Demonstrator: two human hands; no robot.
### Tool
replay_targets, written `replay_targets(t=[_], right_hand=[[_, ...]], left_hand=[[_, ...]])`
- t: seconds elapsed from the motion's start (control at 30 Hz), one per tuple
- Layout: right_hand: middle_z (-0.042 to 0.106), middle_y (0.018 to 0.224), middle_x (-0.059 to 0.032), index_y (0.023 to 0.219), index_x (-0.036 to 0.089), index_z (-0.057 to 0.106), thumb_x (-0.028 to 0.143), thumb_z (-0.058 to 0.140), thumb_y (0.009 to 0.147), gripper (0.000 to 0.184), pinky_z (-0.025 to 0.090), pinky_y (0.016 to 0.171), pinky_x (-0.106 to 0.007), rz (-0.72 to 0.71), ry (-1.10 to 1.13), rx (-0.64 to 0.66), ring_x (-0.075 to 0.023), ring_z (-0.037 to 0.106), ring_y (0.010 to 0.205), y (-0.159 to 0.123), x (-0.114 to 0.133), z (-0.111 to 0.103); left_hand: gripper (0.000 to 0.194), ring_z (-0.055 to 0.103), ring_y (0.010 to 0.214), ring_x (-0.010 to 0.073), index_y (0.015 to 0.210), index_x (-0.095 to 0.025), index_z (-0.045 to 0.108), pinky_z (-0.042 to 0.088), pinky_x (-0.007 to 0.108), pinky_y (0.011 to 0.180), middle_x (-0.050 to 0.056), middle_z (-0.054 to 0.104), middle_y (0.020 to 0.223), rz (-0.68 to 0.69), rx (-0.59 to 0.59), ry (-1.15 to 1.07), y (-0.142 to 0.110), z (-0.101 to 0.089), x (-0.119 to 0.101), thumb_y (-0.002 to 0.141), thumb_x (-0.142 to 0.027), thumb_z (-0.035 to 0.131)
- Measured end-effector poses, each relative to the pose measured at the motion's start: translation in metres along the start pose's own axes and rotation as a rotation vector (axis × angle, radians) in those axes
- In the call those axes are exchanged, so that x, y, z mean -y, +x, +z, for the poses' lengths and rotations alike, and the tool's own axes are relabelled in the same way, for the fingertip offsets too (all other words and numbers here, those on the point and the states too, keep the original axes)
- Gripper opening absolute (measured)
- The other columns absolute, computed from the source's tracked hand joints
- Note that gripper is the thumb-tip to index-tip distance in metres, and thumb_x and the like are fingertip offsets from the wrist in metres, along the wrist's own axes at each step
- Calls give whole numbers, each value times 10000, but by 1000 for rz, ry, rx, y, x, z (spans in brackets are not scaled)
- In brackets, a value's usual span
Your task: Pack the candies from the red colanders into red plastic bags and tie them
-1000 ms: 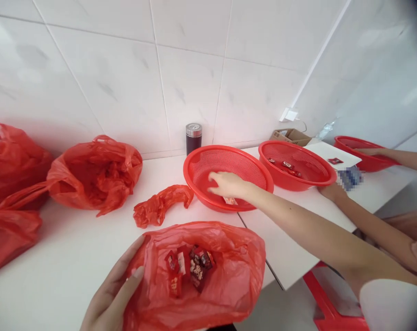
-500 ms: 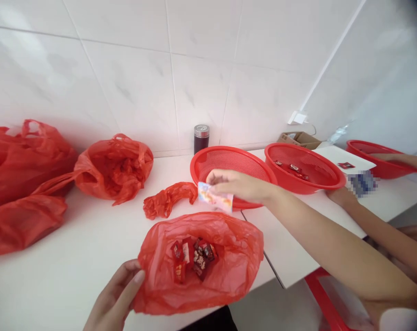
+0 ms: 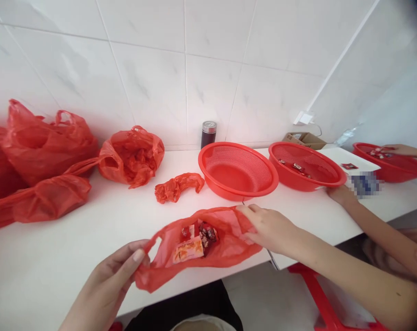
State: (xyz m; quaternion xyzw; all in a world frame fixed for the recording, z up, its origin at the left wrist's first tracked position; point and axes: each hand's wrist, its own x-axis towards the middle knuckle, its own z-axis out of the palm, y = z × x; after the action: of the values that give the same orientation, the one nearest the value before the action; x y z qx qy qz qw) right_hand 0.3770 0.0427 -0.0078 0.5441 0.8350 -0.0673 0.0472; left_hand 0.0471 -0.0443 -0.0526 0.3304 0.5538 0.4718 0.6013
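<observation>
Red plastic forms the open bag (image 3: 225, 257) at the near edge of the white surface (image 3: 126, 248). The left hand (image 3: 108, 271) pinches its left end between thumb and fingers; the right hand (image 3: 267, 227) grips the right side of its mouth, fingers bent over the film. Inside lie a pink-and-orange packet (image 3: 188, 249) and, behind it, dark and red wrapped sweets (image 3: 208, 233).

Beyond the bag, the perforated wall and smooth bottom of the near colander (image 3: 236, 177) show. The middle colander (image 3: 308, 170), to its right, holds a few wrapped sweets; another person's hand (image 3: 342, 194) is at its near side. At far right, that person's other hand (image 3: 403, 149) reaches into the far colander (image 3: 384, 172), among small wrapped pieces. Left of the near colander lies crumpled plastic (image 3: 174, 188); farther left, the round bag (image 3: 107, 161) contains bunched red film.
</observation>
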Motion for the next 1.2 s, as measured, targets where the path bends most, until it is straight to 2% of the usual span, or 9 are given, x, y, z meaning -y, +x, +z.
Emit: replay_targets(t=[0.17, 0.27, 0.37, 0.43, 0.53, 0.67, 0.8, 0.97, 1.2], right_hand=[[666, 812, -52, 1095, 203, 584, 122, 516, 797, 317, 395, 603, -260, 87, 172, 130, -206, 630, 735, -10, -17, -13], [661, 797, -29, 990, 206, 598, 204, 494, 868, 160, 366, 605, -258, 29, 169, -136, -174, 593, 703, -9, -5, -19], [666, 888, -68, 967, 201, 639, 243, 437, 936, 209, 368, 699, -304, -195, -51, -312, -202, 578, 820, -5, 15, -9], [670, 959, -102, 982, 207, 673, 206, 449, 931, 229, 362, 756, -341, -264, -214, -202, -235, 574, 906, 0, 23, 4], [691, 865, -139, 897, 177, 718, 74, 553, 818, 209, 375, 728, -359, -142, -313, 9, -264, 622, 842, 11, 21, 26], [674, 664, -150, 655, 132, 704, -22, 610, 686, 183, 395, 620, -343, -30, -270, 107, -284, 654, 685, 16, 6, 36], [713, 860, -86, 838, 205, 743, 136, 612, 796, 153, 444, 683, -310, -147, -72, 68, -230, 661, 830, 3, -4, 0], [664, 987, -40, 987, 202, 676, 359, 562, 879, 222, 472, 712, -276, -283, 858, -477, -151, 603, 821, -13, -8, -70], [607, 739, 11, 941, 206, 643, 383, 606, 843, 205, 468, 595, -252, -297, 1049, -511, -115, 555, 625, -7, 13, -109]], left_hand=[[220, 578, 698, 159, 768, -206, 737, 480, 216, 663, 18, 679, 714, 26, 122, 196, -7, -7, -12, 743, -425, 749], [183, 579, 738, 166, 816, -231, 736, 482, 222, 699, 9, 685, 752, 161, 75, 161, -7, -7, -26, 759, -405, 736], [198, 592, 780, 176, 879, -231, 741, 480, 230, 727, 25, 705, 805, 189, 121, 188, -12, 2, -35, 770, -396, 731], [218, 596, 763, 179, 904, -227, 744, 483, 241, 712, 33, 706, 797, 184, 173, 190, -17, 9, -36, 777, -403, 725], [212, 594, 733, 166, 929, -231, 748, 486, 243, 700, 28, 705, 780, 187, 223, 152, -23, 17, -30, 791, -388, 718], [145, 585, 690, 134, 877, -220, 748, 479, 220, 689, 14, 701, 740, 138, 284, 136, -23, 22, -20, 808, -343, 714], [162, 597, 674, 131, 842, -202, 745, 496, 208, 645, 4, 696, 726, 133, 172, -12, -18, 20, -31, 746, -330, 772], [145, 615, 697, 113, 825, -173, 734, 524, 180, 690, -12, 717, 771, 371, 85, -225, -19, 14, -75, 737, -279, 779], [137, 594, 671, 87, 812, -150, 696, 489, 162, 655, -32, 663, 713, 515, 118, -74, -28, 27, -112, 833, -286, 696]])
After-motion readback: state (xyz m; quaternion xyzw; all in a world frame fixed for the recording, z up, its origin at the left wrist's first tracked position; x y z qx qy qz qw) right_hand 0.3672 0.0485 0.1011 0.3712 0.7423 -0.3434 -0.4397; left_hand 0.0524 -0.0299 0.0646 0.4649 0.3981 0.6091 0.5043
